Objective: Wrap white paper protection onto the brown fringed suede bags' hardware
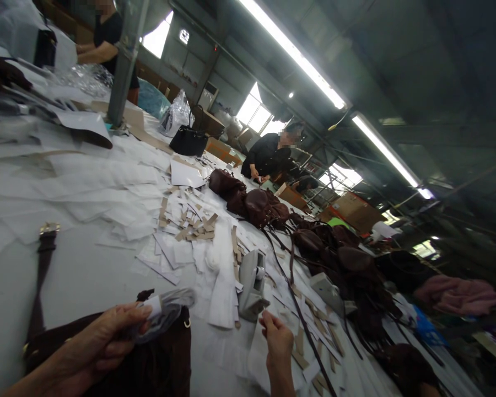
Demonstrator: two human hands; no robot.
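Note:
My left hand (107, 336) is closed round a folded bundle of greyish see-through plastic (169, 311) with a white paper band (154, 306) near the thumb. Under that hand lies a dark brown leather bag (165, 358); a strap with a gold buckle (45, 259) stretches away from it on the left. My right hand (278, 339) pinches at the front edge of a grey tape dispenser (251, 286), its fingertips apparently on the tape end, which is hardly visible. The forearm covers part of the white paper below.
Paper strips and brown card pieces (196, 226) litter the white table. A row of brown bags (260, 207) with loose straps runs along the right, near a second dispenser (326, 289). A metal post (126, 66) rises at left. Two people (267, 154) work farther back.

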